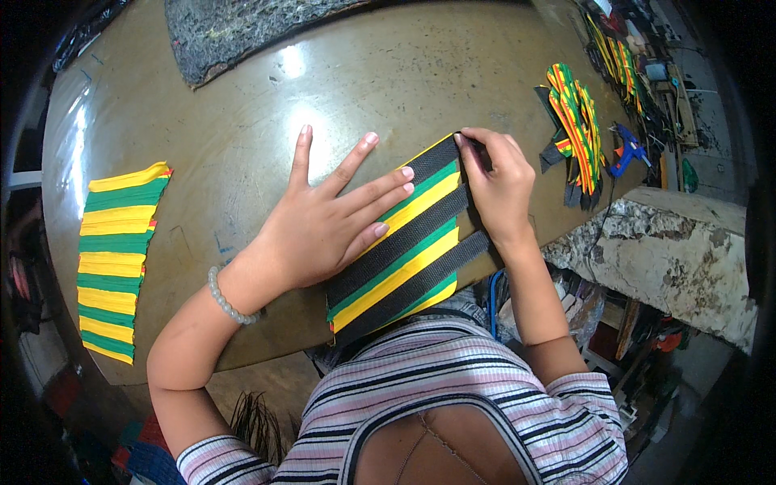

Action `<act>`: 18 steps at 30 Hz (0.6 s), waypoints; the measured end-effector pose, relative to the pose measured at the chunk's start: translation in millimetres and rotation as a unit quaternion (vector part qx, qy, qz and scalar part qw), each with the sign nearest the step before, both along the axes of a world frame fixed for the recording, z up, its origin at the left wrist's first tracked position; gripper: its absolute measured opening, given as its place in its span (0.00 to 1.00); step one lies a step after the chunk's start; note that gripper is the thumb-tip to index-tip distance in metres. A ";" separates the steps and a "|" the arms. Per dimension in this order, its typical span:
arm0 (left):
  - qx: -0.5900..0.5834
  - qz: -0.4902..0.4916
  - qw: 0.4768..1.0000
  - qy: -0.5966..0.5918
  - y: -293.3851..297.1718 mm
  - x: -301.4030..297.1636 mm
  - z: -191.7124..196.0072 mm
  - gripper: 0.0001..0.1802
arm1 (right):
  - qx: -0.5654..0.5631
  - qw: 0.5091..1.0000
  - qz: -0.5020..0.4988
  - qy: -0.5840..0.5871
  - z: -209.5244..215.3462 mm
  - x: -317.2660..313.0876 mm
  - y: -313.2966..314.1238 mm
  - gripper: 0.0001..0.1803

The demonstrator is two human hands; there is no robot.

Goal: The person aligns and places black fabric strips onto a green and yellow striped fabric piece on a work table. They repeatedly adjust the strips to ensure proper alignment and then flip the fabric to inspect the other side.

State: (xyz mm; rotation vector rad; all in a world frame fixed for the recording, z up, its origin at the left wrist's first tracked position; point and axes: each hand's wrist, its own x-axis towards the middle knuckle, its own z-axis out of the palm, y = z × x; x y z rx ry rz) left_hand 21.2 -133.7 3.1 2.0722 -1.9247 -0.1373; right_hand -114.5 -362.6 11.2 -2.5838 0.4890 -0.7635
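Observation:
In front of me, slanting across the near table edge, lies a panel of green and yellow strips (pixel 424 263) alternating with black webbing strips. My left hand (pixel 323 214) rests flat on it with the fingers spread, the fingertips reaching its upper edge. At the panel's far right corner my right hand (pixel 497 182) pinches the end of the topmost black webbing strip (pixel 431 163) between thumb and fingers. Some black ends stick out past the panel's right side. Part of the panel's left half is hidden under my left hand.
Yellow and green strips (pixel 117 263) lie in a row at the table's left. A rough grey slab (pixel 250 36) sits at the far edge. To the right are a bundle of multicoloured straps (pixel 574 121) and a blue glue gun (pixel 626 151), with a worn pale ledge (pixel 663 259) below.

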 end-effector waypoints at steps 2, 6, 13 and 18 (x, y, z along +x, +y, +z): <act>-0.002 -0.001 1.000 -0.002 0.4 0.1 0.3 0.28 | -0.009 1.000 -0.004 -0.008 -2.1 -1.0 -1.5 0.07; -0.004 0.000 1.000 -0.004 1.2 0.4 1.0 0.28 | 0.011 1.000 -0.024 -0.016 -0.7 1.0 -1.4 0.07; -0.011 -0.001 1.000 -0.006 1.3 0.1 0.8 0.27 | 0.015 0.999 -0.028 -0.009 -3.2 -2.5 -1.4 0.07; -0.017 -0.003 1.000 -0.005 1.2 0.6 0.7 0.27 | 0.009 1.000 -0.017 -0.011 -9.8 -4.8 -8.4 0.08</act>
